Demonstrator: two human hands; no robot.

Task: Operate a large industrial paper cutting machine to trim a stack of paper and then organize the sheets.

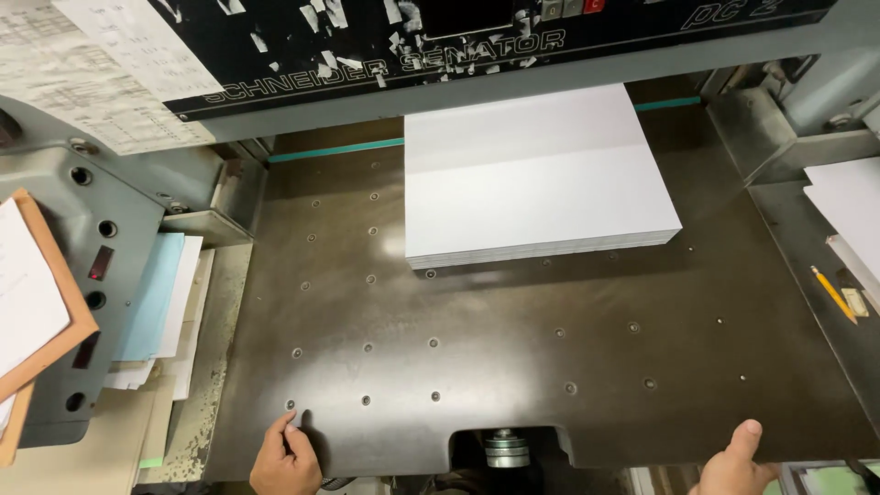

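Note:
A thick stack of white paper (536, 188) lies on the dark metal table (513, 339) of a paper cutting machine, its far end pushed under the machine's black head (477, 46). My left hand (286, 458) rests on the table's near left edge, fingers curled with a fingertip on the surface. My right hand (736, 461) sits at the near right edge, thumb up against the table rim. Neither hand holds anything. Both are far from the paper stack.
Blue and white sheets (160, 302) are tucked beside the grey left housing (82, 275). A clipboard with paper (32, 302) lies at far left. On the right side shelf lie more white sheets (848, 206) and a yellow pencil (832, 293). A round knob (506, 449) sits in the front notch.

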